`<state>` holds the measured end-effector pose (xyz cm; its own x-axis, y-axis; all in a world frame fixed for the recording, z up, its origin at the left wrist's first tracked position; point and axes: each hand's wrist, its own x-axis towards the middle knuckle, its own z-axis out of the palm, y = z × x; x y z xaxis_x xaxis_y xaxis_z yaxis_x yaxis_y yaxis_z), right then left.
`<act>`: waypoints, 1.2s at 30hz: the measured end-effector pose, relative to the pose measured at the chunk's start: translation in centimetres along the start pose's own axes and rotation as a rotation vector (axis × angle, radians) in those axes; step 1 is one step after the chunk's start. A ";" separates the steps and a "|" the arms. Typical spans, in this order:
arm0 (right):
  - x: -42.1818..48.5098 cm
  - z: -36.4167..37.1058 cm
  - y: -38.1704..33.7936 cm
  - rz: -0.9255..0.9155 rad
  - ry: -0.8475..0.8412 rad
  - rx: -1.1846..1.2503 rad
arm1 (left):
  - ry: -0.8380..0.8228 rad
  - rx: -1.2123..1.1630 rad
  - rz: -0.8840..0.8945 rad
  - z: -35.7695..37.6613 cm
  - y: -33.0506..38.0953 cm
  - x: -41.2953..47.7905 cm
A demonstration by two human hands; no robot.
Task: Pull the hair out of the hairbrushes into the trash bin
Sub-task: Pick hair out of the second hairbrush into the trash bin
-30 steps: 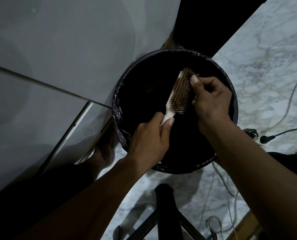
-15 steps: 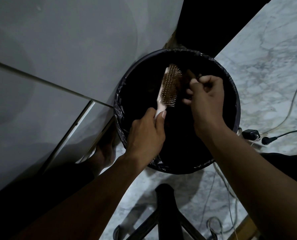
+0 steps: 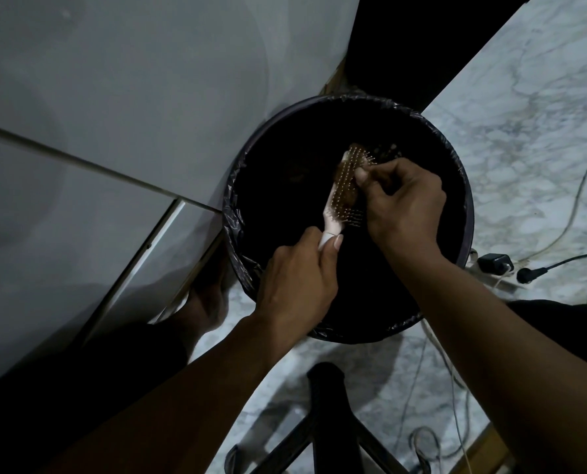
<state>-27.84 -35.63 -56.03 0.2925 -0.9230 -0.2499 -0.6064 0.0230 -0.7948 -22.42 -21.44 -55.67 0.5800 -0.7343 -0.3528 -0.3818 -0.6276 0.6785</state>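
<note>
Hands work over the black-lined trash bin (image 3: pixel 463 213) so loosened hair drops in: left hand (image 3: pixel 298 278) grips the hairbrush (image 3: pixel 345 186) handle, bristles up, while right hand (image 3: pixel 405 200) pinches at the bristles.

The hairbrush (image 3: pixel 345 188) is a paddle type, with a pale pinkish handle and a brown pad full of light-tipped pins. It's held tilted over the open trash bin (image 3: pixel 467 213), handle down-left, pins facing up. The bin is round and dark, lined with a crinkly black bag (image 3: pixel 232 217). Any hair in the pins can't really be made out tbh.
</note>
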 end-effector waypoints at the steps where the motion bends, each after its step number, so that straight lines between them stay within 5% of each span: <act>1: -0.1 0.0 0.1 0.003 0.017 -0.014 | -0.022 0.011 -0.019 -0.1 -0.1 0.2; 10: -1.0 0.5 -0.5 -0.010 0.007 0.060 | -0.013 0.060 -0.126 -0.9 -0.1 0.8; 15: -1.2 0.8 0.3 0.003 -0.175 0.117 | 0.009 0.134 -0.115 -1.4 0.3 0.6; 18: -1.4 1.1 0.2 -0.096 -0.269 -0.079 | -0.012 0.185 -0.094 -1.3 0.6 0.2; 36: -0.3 0.8 0.9 0.147 0.043 0.057 | -0.037 0.233 -0.116 -1.4 0.8 0.7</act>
<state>-27.86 -35.05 -57.09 0.1710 -0.9236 -0.3430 -0.5973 0.1797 -0.7816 -21.31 -22.05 -54.48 0.6047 -0.6600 -0.4458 -0.4720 -0.7478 0.4669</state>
